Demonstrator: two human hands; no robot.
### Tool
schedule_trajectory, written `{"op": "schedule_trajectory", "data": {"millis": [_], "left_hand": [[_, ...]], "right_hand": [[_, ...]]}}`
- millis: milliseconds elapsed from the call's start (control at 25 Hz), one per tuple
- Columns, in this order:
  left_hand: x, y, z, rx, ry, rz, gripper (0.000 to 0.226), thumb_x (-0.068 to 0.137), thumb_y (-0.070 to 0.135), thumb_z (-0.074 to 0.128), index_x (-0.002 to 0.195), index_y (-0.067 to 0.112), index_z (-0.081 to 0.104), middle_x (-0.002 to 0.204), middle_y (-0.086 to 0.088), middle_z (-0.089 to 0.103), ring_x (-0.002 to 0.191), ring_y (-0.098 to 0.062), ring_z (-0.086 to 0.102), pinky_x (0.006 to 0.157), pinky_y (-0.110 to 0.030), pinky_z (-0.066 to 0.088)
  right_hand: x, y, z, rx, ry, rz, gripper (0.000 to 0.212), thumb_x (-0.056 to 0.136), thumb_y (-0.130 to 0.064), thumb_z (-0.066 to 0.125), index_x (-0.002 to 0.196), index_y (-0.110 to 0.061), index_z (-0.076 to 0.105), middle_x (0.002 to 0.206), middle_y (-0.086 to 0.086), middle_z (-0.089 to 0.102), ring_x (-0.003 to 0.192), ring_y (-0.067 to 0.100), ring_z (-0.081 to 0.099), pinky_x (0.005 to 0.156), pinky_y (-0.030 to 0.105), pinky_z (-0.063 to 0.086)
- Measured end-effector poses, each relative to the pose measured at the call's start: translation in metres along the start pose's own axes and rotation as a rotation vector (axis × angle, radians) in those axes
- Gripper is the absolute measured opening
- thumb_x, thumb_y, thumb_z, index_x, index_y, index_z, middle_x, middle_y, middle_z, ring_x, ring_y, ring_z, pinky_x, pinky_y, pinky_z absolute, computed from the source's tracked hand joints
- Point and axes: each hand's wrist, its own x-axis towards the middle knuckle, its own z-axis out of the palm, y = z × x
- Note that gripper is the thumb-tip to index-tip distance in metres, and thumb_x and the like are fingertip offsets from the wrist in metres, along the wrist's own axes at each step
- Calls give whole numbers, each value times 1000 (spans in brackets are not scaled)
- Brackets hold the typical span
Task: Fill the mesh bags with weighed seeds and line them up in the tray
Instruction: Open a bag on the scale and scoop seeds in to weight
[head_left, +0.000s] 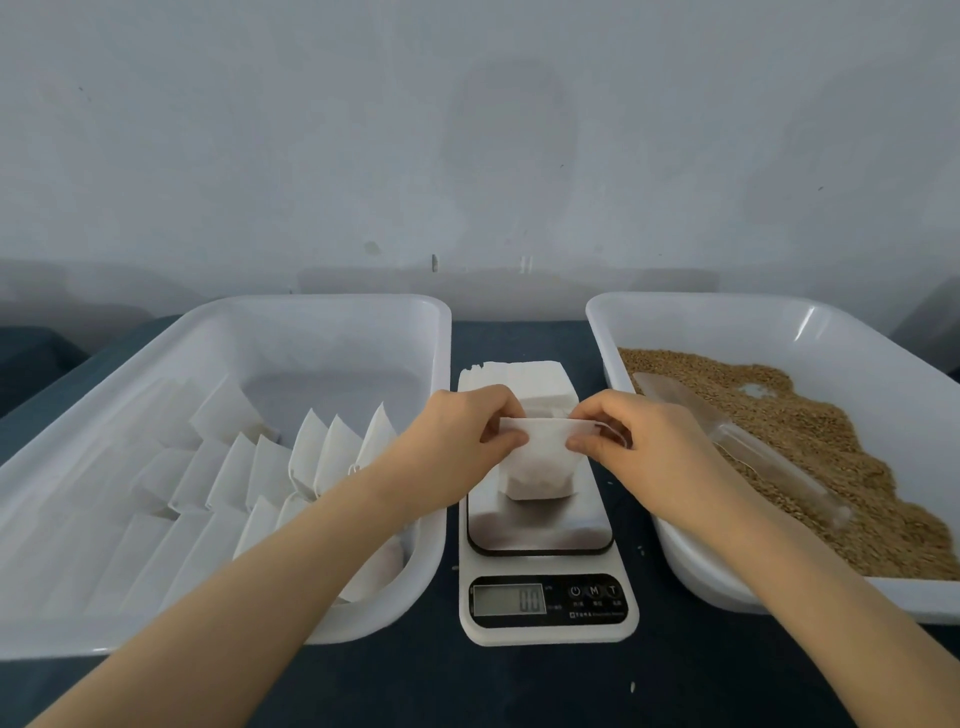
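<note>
A white mesh bag (537, 465) hangs just above the steel platform of the kitchen scale (540, 530). My left hand (462, 436) pinches its top left edge and my right hand (634, 436) pinches its top right edge, by the drawstring. The bag's bottom bulges as if filled. The scale's display (511, 599) reads about zero. Several filled white bags (332, 457) lean in rows inside the white tray (67, 457) on the left. Brown seeds (810, 431) fill the white tray (691, 306) on the right, with a clear scoop (748, 447) lying on them.
A stack of flat empty bags (530, 382) lies behind the scale, between the two trays. The table has a dark blue cover (519, 686). A few stray seeds lie on it near the scale. A pale wall stands close behind.
</note>
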Motion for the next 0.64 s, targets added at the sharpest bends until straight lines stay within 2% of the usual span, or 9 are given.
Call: {"op": "schedule_trajectory", "data": {"millis": [120,280,640], "left_hand": [[0,0,1,-5,29,1,4,91,19,62,89,16,61,62,12,52,58,2,49,57,-7,37],[0,0,2,-10,42,6,4,92,18,62,90,15,62,63,13,53,59,-3,49,57,-8,38],[-1,0,2,-23,51,20,3,92,17,62,90,14,62,62,14,51,58,6,48,57,-6,37]], "right_hand": [[1,1,0,-30,6,10,11,84,-26,69,92,-30,62,78,-23,56,79,-19,51,68,-3,35],[1,3,0,-13,14,19,7,89,-21,63,90,-28,64,75,-20,59,82,-13,54,69,0,39],[1,3,0,-20,18,15,7,90,-21,62,94,-24,66,77,-20,59,79,-9,57,67,2,41]]}}
